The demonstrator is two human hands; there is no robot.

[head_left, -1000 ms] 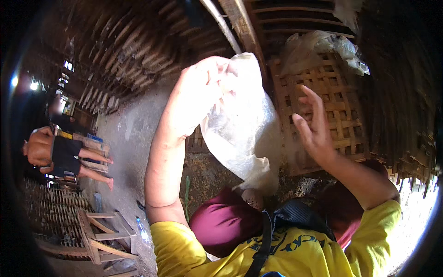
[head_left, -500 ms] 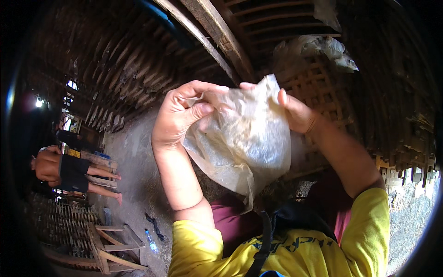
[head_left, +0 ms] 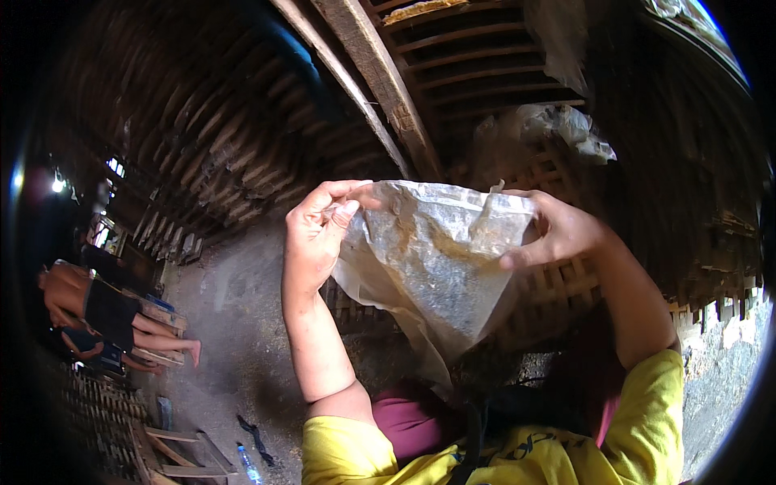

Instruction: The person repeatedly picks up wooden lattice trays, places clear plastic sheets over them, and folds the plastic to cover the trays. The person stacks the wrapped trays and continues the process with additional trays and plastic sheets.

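Holds translucent plastic (head_left: pixel 440 250) outspread, presumably for tautness, pinching with left hand (head_left: pixel 311 238) fingers, straddling with right hand (head_left: pixel 570 230) fingers, with closure there impossible to tell.

The 2 hands (head_left: pixel 314 241) spread a translucent plastic bag (head_left: pixel 436 255) between them, before a woven lattice (head_left: pixel 559 283).
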